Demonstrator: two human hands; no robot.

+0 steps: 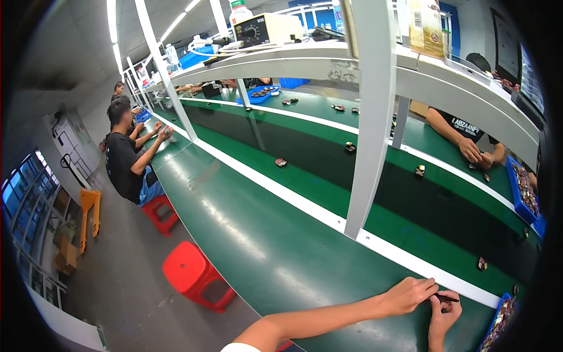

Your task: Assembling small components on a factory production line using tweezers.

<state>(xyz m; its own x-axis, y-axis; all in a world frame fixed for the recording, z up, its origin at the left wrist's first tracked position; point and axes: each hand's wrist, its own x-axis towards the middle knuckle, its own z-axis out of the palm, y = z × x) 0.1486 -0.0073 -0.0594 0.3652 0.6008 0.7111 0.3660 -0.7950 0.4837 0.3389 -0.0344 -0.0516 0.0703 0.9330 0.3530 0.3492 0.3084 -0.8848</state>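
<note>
My left hand point(412, 295) reaches in from the lower edge, its fingers pinched together close to the white rail. My right hand point(444, 317) is right beside it, closed with thumb and fingers around a small, dark, thin part point(447, 298). The left fingertips meet the near end of this part, so both hands grip it just above the green bench point(258, 252). Its exact kind is too small to tell. To the right of my hands stands a blue tray point(488, 339) heaped with small brownish electronic pieces.
Beyond the white rail point(281, 196), a green conveyor belt point(316, 182) carries several small parts point(281, 162). A white post point(370, 117) rises from the rail. Co-workers point(126, 146) sit along the bench and opposite. Red stools point(186, 267) stand at the left, near an orange pallet jack point(89, 211).
</note>
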